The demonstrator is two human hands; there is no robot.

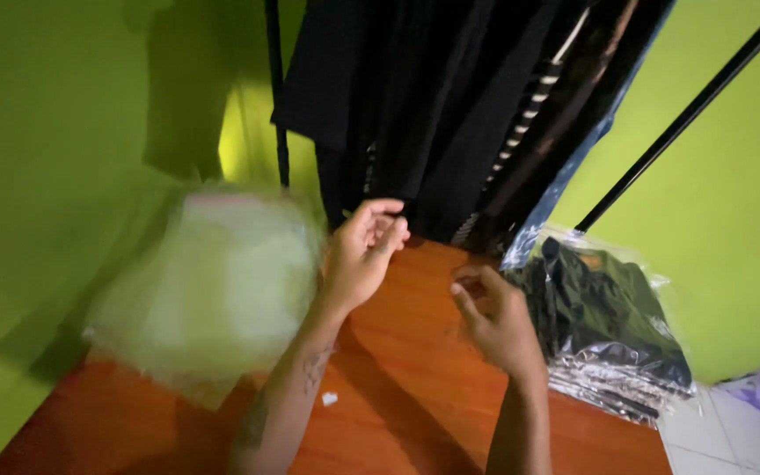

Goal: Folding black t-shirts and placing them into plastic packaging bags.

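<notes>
Orange-brown wood of the surface [415, 387] is showing beneath both forearms. Nearest me, the right hand [494, 318] is hovering with fingers loosely curled, gripping nothing I can make out. Slightly farther, the left hand [364, 255] is lifting half-open and empty, just beside a blurred clear plastic bag [208, 286] lying to its left. Right of the right hand, bagged dark garments [604, 330] are stacking up in a pile. Beyond, black clothes [433, 105] are hanging on a rack [688, 110] against the green wall [46, 132].
</notes>
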